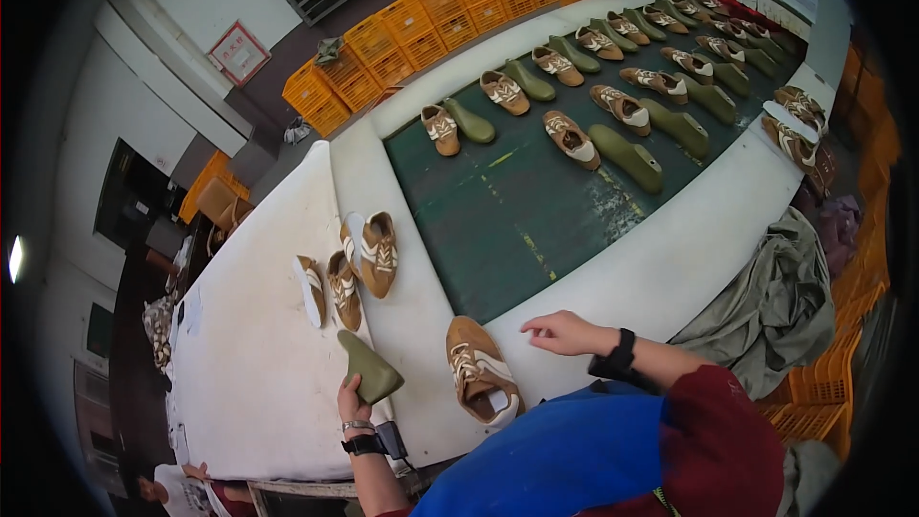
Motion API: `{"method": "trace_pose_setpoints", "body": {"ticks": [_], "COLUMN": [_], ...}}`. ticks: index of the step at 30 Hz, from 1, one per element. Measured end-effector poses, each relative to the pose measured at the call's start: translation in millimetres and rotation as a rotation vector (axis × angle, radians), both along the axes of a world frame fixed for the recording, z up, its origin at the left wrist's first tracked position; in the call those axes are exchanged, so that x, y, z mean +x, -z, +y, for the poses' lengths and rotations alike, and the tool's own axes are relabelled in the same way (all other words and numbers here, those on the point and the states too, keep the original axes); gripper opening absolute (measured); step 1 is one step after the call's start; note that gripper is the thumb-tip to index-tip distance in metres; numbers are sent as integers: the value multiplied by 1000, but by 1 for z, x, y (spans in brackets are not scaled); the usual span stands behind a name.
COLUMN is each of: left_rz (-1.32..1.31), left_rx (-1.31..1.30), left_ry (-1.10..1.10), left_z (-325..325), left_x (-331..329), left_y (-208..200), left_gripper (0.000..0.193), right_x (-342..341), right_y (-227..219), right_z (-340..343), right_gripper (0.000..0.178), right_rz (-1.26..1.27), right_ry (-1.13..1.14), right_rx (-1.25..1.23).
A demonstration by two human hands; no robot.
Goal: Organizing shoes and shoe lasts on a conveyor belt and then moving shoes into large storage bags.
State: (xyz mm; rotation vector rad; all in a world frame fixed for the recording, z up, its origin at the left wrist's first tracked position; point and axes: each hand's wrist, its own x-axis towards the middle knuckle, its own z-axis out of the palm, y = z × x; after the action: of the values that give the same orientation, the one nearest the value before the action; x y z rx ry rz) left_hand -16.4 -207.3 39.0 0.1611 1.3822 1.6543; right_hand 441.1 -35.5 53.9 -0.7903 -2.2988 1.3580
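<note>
My left hand (pixel 353 400) is closed around a green shoe last (pixel 369 370), held over the white table near its front edge. My right hand (pixel 567 333) hovers above the white ledge with its index finger stretched out and the other fingers loosely bent. Nothing shows in it. Between my hands a brown sneaker (pixel 481 370) with white stripes and laces stands on the ledge, toe pointing away from me. Beyond the last, a sneaker (pixel 380 257) leans against a white-soled shoe, with another sneaker (pixel 344 291) and a shoe on its side (pixel 311 291) close by.
A green conveyor belt (pixel 469 220) carries rows of brown sneakers, each with green lasts (pixel 627 157) alongside. More sneakers (pixel 796 126) sit on the right ledge. Grey-green cloth (pixel 766 311) lies over orange crates (pixel 818 385) at right. Orange crates (pixel 402 33) line the wall. Another person (pixel 187 491) is at lower left.
</note>
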Motion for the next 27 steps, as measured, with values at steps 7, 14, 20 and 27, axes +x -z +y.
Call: {"method": "trace_pose_setpoints", "body": {"ticks": [7, 14, 20, 27], "left_rz": [396, 1031, 1171, 1170], "left_rx": [185, -77, -226, -447], "left_ry": [442, 825, 638, 694], "left_z": [130, 106, 52, -22], "left_x": [221, 238, 212, 186], "left_y": [-103, -109, -70, 23], "left_gripper": [60, 46, 46, 87], "right_x": [-87, -22, -24, -87], "right_y": [-39, 46, 70, 46], "right_z": [50, 204, 250, 224], "right_gripper": [58, 50, 77, 86], "right_rz": [646, 627, -135, -470], "right_ry": [-31, 127, 580, 615], "right_rx": [-1123, -1445, -75, 14]}}
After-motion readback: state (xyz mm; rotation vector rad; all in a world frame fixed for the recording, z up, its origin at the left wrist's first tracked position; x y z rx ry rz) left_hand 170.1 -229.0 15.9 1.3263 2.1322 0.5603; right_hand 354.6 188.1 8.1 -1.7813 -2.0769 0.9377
